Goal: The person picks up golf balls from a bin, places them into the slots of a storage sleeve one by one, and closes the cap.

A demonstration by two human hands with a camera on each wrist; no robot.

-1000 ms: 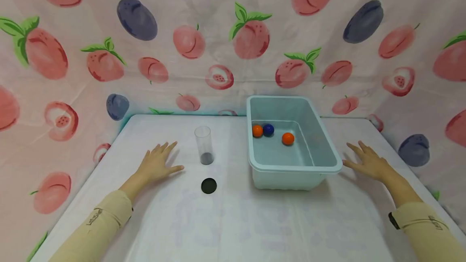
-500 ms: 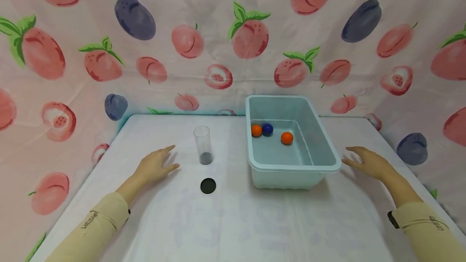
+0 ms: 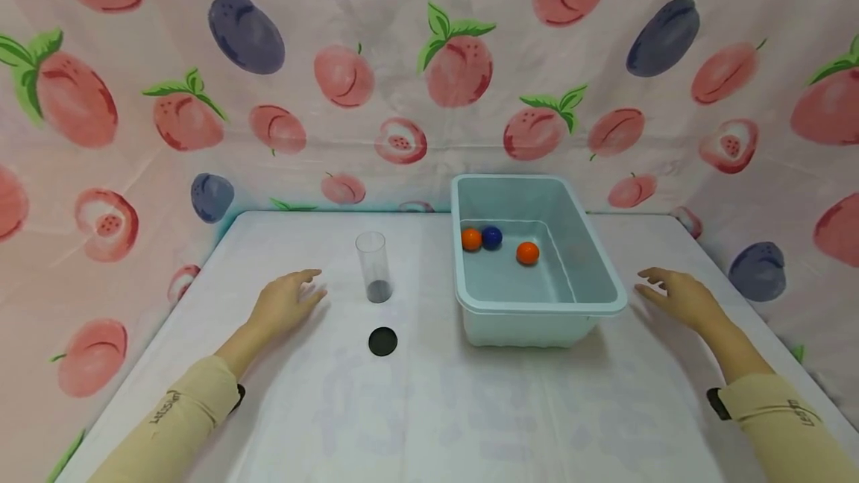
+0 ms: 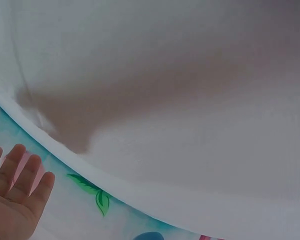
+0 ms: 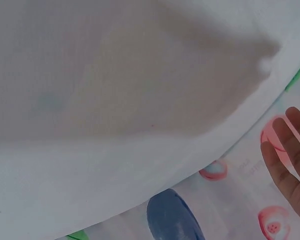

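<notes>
My left hand (image 3: 282,305) hovers over the left of the table, fingers loosely bent and holding nothing. Just right of it stands a clear, open-topped cylinder (image 3: 373,263) with a dark base. A black disc (image 3: 382,341) lies flat in front of the cylinder. On the other side my right hand (image 3: 683,300), also holding nothing, is to the right of a pale blue plastic bin (image 3: 537,308). Inside the bin are an orange ball (image 3: 471,239) beside a dark blue ball (image 3: 492,238), and another orange ball (image 3: 527,253) apart from them.
A white cloth covers the table (image 3: 429,408). Behind it and at both sides hangs a fruit-printed curtain (image 3: 302,13). The table's far edge runs just behind the bin and cylinder.
The spread fingers of both hands have relaxed and bent inward. The left hand has drawn slightly away from the cylinder. The cylinder, disc, bin and balls have stayed put.
</notes>
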